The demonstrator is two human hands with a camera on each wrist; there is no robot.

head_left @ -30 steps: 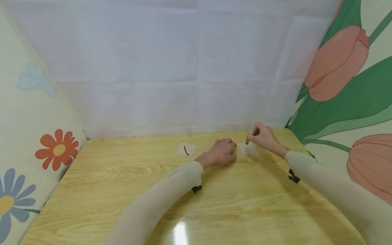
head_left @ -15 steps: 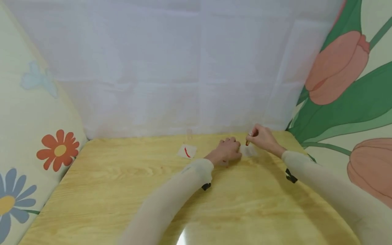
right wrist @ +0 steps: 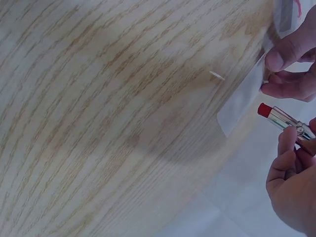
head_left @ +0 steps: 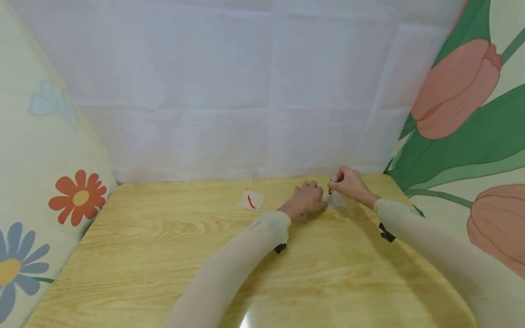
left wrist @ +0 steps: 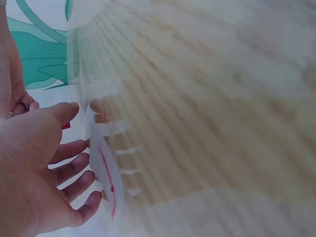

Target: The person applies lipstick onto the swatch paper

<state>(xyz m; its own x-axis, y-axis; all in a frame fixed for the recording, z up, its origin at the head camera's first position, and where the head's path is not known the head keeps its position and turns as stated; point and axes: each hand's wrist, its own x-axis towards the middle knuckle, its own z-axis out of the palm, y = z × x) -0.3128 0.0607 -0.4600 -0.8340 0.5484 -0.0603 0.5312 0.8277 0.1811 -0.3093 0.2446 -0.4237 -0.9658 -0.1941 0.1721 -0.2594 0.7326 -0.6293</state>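
Note:
My right hand (head_left: 352, 183) pinches a lipstick (right wrist: 279, 117) by its shiny metal case, red tip pointing at a small white paper (right wrist: 243, 104). In the right wrist view the red tip stands just off the paper's edge. My left hand (head_left: 306, 199) lies with spread, loosely bent fingers at the left side of this paper, its thumb and a finger at the paper's edge. Left of that hand, a second white paper (head_left: 252, 200) bears a curved red streak. The left wrist view shows the left hand (left wrist: 37, 165) beside the streaked paper.
Both papers lie near the back of a wood-grain table (head_left: 164, 246). A small see-through thing (head_left: 254, 177) stands at the back edge, before a white cloth (head_left: 197, 91). Walls with painted flowers (head_left: 79, 198) flank the table.
My left hand has slid a little to the right, up to the paper's edge. The right hand keeps the lipstick pinched over about the same spot.

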